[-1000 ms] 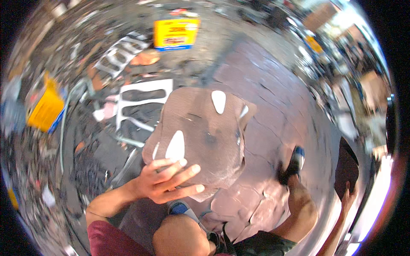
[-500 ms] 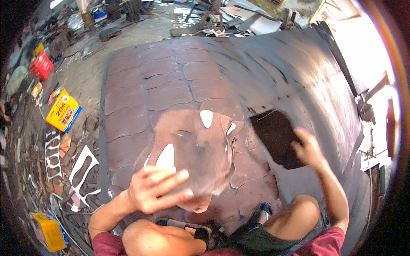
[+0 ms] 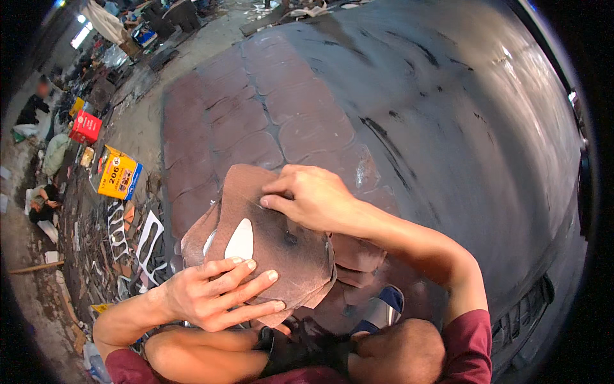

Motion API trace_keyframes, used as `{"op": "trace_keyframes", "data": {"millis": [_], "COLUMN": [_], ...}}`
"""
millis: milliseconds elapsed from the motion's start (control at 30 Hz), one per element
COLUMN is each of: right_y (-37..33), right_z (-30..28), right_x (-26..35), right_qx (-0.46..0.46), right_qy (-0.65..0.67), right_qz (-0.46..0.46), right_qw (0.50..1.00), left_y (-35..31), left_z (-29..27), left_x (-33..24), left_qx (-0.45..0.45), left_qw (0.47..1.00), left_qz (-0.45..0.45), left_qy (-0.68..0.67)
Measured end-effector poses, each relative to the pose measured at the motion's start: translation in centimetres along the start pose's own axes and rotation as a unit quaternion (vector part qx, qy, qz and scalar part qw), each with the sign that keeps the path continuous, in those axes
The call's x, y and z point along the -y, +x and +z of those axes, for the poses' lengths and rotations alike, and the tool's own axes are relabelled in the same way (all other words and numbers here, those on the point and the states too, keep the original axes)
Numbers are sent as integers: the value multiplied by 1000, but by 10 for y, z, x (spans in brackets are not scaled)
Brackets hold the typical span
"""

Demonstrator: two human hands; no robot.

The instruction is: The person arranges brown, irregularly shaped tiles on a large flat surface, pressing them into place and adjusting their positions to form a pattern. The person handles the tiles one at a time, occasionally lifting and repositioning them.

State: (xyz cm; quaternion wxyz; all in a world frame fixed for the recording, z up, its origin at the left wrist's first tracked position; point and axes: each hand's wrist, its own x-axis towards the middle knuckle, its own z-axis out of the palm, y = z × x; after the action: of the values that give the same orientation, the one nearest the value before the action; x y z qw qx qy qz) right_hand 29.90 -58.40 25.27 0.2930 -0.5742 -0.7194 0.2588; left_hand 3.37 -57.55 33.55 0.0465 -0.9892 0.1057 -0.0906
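Note:
A stack of brown, leather-like sheet pieces (image 3: pixel 278 256) lies in front of me, its edges uneven. On the top piece is a white teardrop-shaped patch (image 3: pixel 240 239); part of another white shape shows at the stack's left edge. My left hand (image 3: pixel 217 294) rests flat on the lower left of the stack, fingers spread just below the patch. Over the upper right of the top piece, my right hand (image 3: pixel 313 198) is closed, thumb and forefinger drawn together against the surface. Whatever they hold, if anything, is hidden.
Overlapping brown pieces (image 3: pixel 256 102) cover the left part of a large dark sheet (image 3: pixel 409 128). To the left lie a yellow-and-blue box (image 3: pixel 119 174), a red box (image 3: pixel 86 127), white cut-out frames (image 3: pixel 151 243) and scattered scraps. Other people sit farther left.
My right hand has moved left from the dark piece onto the stack. That dark piece no longer shows on the right. My left hand now lies on the stack, and the view has shifted.

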Motion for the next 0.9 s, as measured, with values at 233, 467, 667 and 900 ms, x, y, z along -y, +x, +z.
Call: {"op": "trace_keyframes", "data": {"millis": [233, 467, 667, 900], "right_y": [-57, -132, -248, -350], "right_z": [23, -51, 67, 62], "right_x": [-55, -135, -159, -149], "right_qx": [99, -214, -146, -254], "right_qy": [156, 381, 204, 112], "right_qz": [99, 189, 227, 395], "right_qw": [978, 879, 941, 876], "left_y": [72, 49, -11, -93], "left_z": [23, -12, 5, 151], "left_x": [-31, -10, 92, 197], "left_qx": [52, 45, 35, 43], "left_qw": [997, 938, 713, 699], "left_qz": [-8, -270, -551, -578], "left_qy": [-52, -214, -433, -419]}}
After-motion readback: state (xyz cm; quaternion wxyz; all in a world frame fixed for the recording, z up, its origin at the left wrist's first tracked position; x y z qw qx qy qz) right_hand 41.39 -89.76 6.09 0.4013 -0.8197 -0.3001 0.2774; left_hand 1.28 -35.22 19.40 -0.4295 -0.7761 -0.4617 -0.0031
